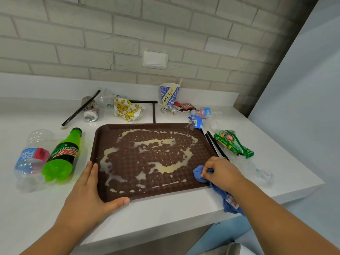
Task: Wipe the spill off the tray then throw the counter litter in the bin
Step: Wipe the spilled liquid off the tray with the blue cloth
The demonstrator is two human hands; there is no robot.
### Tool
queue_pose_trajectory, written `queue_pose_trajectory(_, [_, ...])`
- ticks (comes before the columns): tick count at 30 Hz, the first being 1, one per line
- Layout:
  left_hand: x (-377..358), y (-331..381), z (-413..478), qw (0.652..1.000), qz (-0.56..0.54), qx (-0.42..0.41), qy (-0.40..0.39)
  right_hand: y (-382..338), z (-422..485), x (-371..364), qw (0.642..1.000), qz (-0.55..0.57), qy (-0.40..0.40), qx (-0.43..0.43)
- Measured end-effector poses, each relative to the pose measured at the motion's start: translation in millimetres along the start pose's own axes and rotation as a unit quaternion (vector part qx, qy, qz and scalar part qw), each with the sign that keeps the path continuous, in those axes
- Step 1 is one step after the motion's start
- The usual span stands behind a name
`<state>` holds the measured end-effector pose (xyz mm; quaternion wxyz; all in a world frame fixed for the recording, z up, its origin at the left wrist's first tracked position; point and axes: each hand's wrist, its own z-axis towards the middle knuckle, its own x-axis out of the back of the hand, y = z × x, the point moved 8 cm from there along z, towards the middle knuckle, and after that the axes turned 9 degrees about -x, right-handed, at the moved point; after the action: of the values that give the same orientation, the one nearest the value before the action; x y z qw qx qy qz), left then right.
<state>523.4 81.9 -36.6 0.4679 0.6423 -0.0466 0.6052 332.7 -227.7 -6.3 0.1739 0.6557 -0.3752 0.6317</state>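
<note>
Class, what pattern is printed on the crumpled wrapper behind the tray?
Yellow smiley faces on white wrapper, clearest in the head view.

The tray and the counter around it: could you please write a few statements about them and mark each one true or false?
1. The right hand holds a blue cloth at the brown tray's near right corner. True.
2. The tray is already wiped clean. False: the pale spill covers much of it.
3. The left hand rests flat on the tray's near left corner. True.
4. The green Mountain Dew bottle stands upright. False: it lies on its side, left of the tray.
5. The Bistro deli paper cup stands behind the tray. True.
</note>
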Motion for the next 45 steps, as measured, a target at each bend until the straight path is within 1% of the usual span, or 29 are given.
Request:
queue_pose_trajectory(2, [0,1,0,1.0,-0.002,-0.001,0.002,-10,-4,-6,0.999,-0.015,0.033,0.011])
queue_pose_trajectory(5, [0,1,0,1.0,-0.002,-0.001,0.002,-22,-8,-15,0.998,-0.002,-0.002,0.06])
queue_pose_trajectory(7, [0,0,0,1.0,-0.002,-0.001,0.001,-17,-5,-12,0.999,0.011,-0.011,0.045])
queue_pose_trajectory(9, [0,-1,0,1.0,0.0,-0.001,0.001,-15,-2,-9,1.0,0.005,0.029,0.01])
queue_pose_trajectory(10, [0,-1,0,1.0,0.0,-0.002,0.001,-20,-4,-11,0.999,-0.007,0.041,0.013])
queue_pose_trajectory(11, [0,0,0,1.0,0.0,-0.002,0.0,-29,-6,-14,0.999,-0.016,0.034,0.03])
queue_pose_trajectory(13, [0,0,0,1.0,0.0,-0.004,-0.001,-44,-11,-23,0.998,-0.008,-0.007,0.061])
queue_pose_trajectory(14, [0,0,0,1.0,0.0,-0.004,0.0,-46,-12,-24,0.998,0.004,-0.019,0.061])
queue_pose_trajectory(15, [0,0,0,1.0,0.0,-0.005,0.0,-45,-10,-21,0.999,0.014,-0.014,0.048])
queue_pose_trajectory(17, [0,-1,0,1.0,0.0,-0.006,0.0,-39,-6,-16,1.0,0.004,0.021,0.004])
queue_pose_trajectory(19, [-1,-1,0,1.0,0.0,-0.006,-0.001,-48,-7,-19,0.999,-0.025,0.035,0.013])
queue_pose_trajectory(22, [-1,-2,1,1.0,-0.001,-0.005,-0.002,-66,-10,-29,0.998,-0.007,0.004,0.062])
queue_pose_trajectory(24, [-1,-3,1,1.0,0.0,-0.007,-0.001,-65,-7,-26,0.999,0.013,0.01,0.035])
queue_pose_trajectory(26, [-1,-3,0,1.0,-0.001,-0.007,0.0,-68,-7,-25,1.0,-0.005,0.027,0.015])
queue_pose_trajectory(28, [-1,-3,1,1.0,-0.003,-0.007,0.0,-78,-9,-30,0.999,-0.016,0.01,0.04])
queue_pose_trajectory(30, [-1,-3,1,1.0,-0.003,-0.009,0.002,-84,-10,-33,0.998,0.01,-0.027,0.06])
queue_pose_trajectory(31, [-1,-4,1,1.0,-0.004,-0.009,0.003,-82,-8,-32,0.998,0.02,-0.038,0.05])
queue_pose_trajectory(34, [-2,-5,1,1.0,-0.007,-0.01,0.004,-78,-6,-27,1.0,-0.002,-0.017,0.008])
queue_pose_trajectory(36, [-2,-5,1,1.0,-0.007,-0.01,0.004,-91,-11,-33,0.999,-0.013,-0.019,0.047])
queue_pose_trajectory(38, [-2,-6,1,1.0,-0.004,-0.01,0.004,-100,-16,-38,0.995,0.012,-0.054,0.082])
queue_pose_trajectory(40, [-2,-7,1,1.0,-0.002,-0.01,0.004,-97,-13,-34,0.996,0.018,-0.066,0.06])
queue_pose_trajectory(42, [-3,-7,2,1.0,-0.003,-0.009,0.003,-98,-11,-32,0.999,-0.01,-0.047,0.026])
queue_pose_trajectory(43, [-4,-6,2,1.0,-0.003,-0.009,0.003,-104,-12,-33,0.999,-0.025,-0.042,0.023])
queue_pose_trajectory(45, [-3,-6,2,1.0,-0.003,-0.009,0.002,-122,-17,-43,0.997,-0.034,-0.057,0.049])
